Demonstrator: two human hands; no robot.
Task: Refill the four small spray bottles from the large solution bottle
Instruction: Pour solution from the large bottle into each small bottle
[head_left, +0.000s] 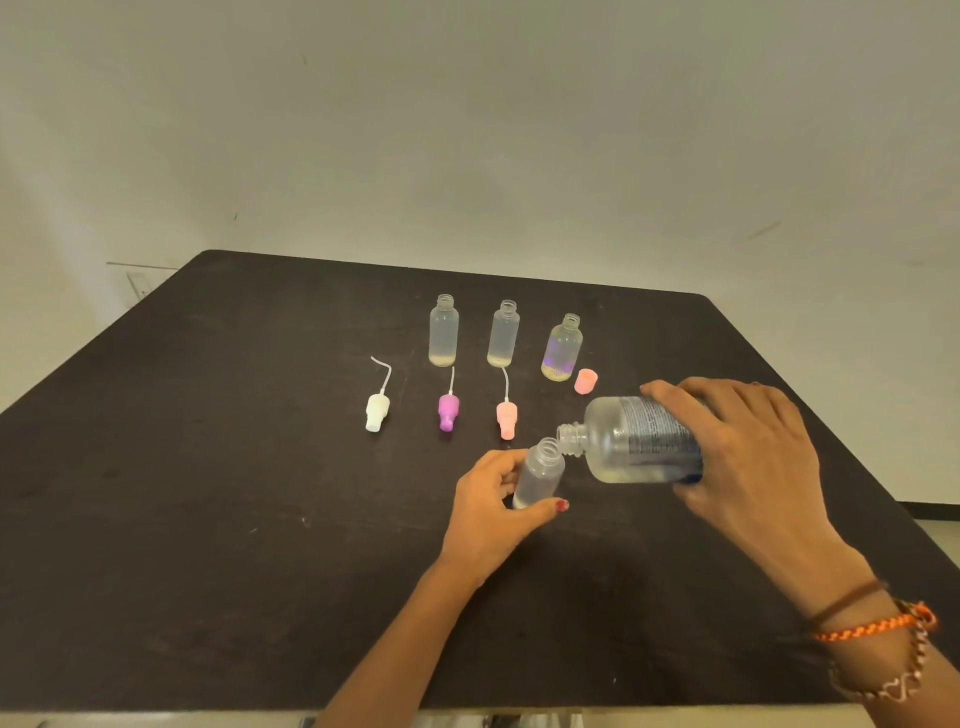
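Our left hand (491, 501) grips a small open spray bottle (540, 474) tilted toward the right, while our right hand (748, 452) wraps around the large solution bottle (641, 441), tipped almost flat so its open neck touches the small bottle's mouth. Both sit near the middle of the dark table (208, 519).

At twelve o'clock from the hands stand three more uncapped bottles in a row: a frosted one (444, 332), a second frosted one (503, 335), and a clear one with a purple tint (562, 349), each with a little liquid at the bottom. A pink cap (586, 381) lies just beside the clear one.

Between that row and our hands, at eleven o'clock, lie three spray heads with tubes: white (377, 410), purple (448, 410) and pink (506, 418). The pink head is nearest the pouring bottles, but apart from them.
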